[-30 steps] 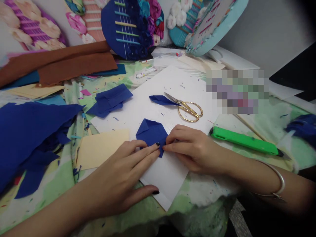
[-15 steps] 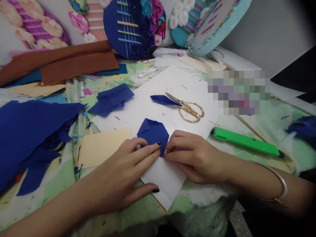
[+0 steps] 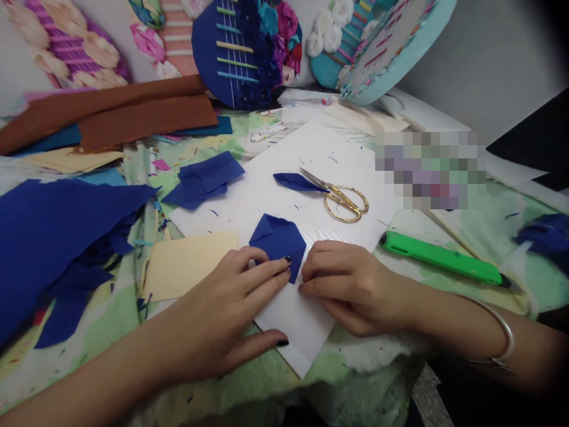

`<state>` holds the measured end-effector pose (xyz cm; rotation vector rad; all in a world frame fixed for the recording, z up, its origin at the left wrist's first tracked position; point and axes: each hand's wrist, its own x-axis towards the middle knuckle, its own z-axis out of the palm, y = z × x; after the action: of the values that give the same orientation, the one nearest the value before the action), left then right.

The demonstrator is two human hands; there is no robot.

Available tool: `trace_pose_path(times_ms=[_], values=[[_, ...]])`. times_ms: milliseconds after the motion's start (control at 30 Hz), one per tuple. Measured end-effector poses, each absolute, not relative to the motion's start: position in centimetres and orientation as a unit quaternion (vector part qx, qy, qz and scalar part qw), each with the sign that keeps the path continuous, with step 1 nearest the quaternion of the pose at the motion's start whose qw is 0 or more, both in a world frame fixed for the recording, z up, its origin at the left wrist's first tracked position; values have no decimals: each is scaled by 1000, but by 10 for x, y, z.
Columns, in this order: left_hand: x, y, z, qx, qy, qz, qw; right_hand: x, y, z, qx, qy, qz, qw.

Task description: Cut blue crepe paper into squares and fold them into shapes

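A small blue crepe paper piece (image 3: 279,238) with several straight edges and a fold along its top lies on a white sheet (image 3: 302,350). My left hand (image 3: 237,299) rests with extended fingers on the paper's lower part, its thumb spread away over the sheet. Just right of the paper, my right hand (image 3: 344,284) is closed with curled fingertips together; whether anything is pinched between them is hidden. Beyond the hands lie gold-handled scissors (image 3: 340,198), with a narrow blue paper strip (image 3: 297,182) touching them.
A green utility knife (image 3: 440,256) lies to the right. On the left are cream paper (image 3: 189,267), crumpled blue paper (image 3: 205,181) and a large blue sheet (image 3: 62,231). Brown paper (image 3: 146,121) and decorated round panels (image 3: 226,53) stand or lie behind.
My right hand has shifted slightly right, away from the blue paper's lower corner. My left hand stays on the paper. The whole view has moved a little.
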<state>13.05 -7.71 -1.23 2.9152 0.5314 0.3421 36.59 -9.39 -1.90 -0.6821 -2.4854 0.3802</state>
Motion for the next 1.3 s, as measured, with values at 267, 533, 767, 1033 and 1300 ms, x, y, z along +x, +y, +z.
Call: trace_pose_path(times_ms=[267,533,767,1033,1300], values=[[130,-77,-13,974,189,118,42,367,-91,-18,-272,-911,154,267],[133,-67,-28,952,186,240,-30,367,-84,-15,-313,-878,170,320],[138,-64,-25,918,277,276,68,364,-79,-19,-338,-872,165,313],[148,-64,-18,818,373,338,277,345,-81,-21,-306,-907,-63,281],[145,-63,-18,844,342,357,208,351,-61,-19,-294,-898,-52,324]])
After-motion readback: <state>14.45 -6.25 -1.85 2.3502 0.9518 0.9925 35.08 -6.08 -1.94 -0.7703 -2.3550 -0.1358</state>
